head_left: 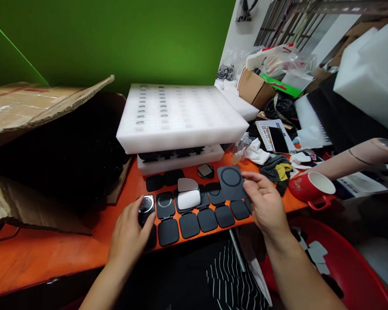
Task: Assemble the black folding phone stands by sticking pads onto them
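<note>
Between the thumb and fingers of my left hand [127, 234] sits a small black square part with a silver, patterned face [146, 203], at the left end of a row on the table. My right hand [265, 206] pinches the right edge of a dark grey square sheet with a ring on it [231, 190], held above the row's right end. Several hinged black folding pads, such as one [168, 232] near my left hand, lie opened along the front edge. A white rounded pad [189, 199] and a greyish one [187, 184] rest on the middle of the row.
Behind the row, a white foam tray [181, 137] sits on another foam block. An opened cardboard box [51, 107] stands left on the orange table [93, 245]. To the right are a red mug [305, 189], a phone [278, 140], cloths and a red stool [352, 262].
</note>
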Action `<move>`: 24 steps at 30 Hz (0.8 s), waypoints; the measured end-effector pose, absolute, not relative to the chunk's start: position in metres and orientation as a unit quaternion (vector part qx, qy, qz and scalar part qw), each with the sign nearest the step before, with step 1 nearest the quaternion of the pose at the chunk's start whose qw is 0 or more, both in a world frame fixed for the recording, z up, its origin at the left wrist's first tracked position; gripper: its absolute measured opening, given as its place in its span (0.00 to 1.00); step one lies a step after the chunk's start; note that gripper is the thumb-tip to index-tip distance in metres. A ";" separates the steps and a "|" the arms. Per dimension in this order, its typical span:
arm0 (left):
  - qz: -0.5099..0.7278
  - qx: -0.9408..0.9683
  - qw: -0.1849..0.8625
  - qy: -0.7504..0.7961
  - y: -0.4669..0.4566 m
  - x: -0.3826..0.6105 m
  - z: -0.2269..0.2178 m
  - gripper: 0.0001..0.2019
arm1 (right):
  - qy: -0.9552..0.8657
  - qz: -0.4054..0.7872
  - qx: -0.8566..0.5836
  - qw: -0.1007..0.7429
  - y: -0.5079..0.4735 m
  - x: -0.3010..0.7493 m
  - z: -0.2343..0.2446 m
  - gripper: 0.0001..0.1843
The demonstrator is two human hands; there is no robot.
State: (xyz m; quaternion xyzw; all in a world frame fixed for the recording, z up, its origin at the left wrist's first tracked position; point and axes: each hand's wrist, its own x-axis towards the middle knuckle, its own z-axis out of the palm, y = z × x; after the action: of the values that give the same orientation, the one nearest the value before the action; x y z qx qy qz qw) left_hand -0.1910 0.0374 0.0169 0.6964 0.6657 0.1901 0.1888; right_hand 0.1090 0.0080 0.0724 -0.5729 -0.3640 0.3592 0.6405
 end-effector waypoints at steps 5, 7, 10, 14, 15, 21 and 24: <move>0.060 0.679 0.129 0.720 0.015 -0.211 0.005 0.46 | -0.351 0.419 -0.592 0.593 0.015 0.095 0.065 0.24; 0.062 0.672 0.152 0.722 0.013 -0.209 0.004 0.48 | -0.367 0.414 -0.606 0.572 0.015 0.087 0.065 0.18; 0.087 0.652 0.223 0.720 0.016 -0.207 0.008 0.47 | -0.436 0.394 -0.591 0.553 0.014 0.078 0.066 0.11; 0.186 0.567 0.398 0.697 0.019 -0.210 0.012 0.34 | -0.530 0.343 -0.555 0.542 0.011 0.069 0.064 0.05; 0.225 0.526 0.460 0.679 0.019 -0.210 0.013 0.31 | -0.528 0.351 -0.559 0.535 0.010 0.066 0.062 0.05; 0.348 0.331 0.656 0.583 -0.001 -0.181 0.034 0.25 | -0.436 0.528 -0.534 0.497 0.005 0.035 0.056 0.11; 0.332 0.318 0.708 0.536 -0.010 -0.157 0.051 0.27 | -0.425 0.567 -0.510 0.488 0.005 0.020 0.057 0.11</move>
State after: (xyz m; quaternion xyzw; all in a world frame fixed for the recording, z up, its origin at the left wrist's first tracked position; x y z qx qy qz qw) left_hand -0.1574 -0.0102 0.0510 0.3180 0.5363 0.3319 0.7079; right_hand 0.0196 0.0050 0.0567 -0.5101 -0.4245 0.5669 0.4880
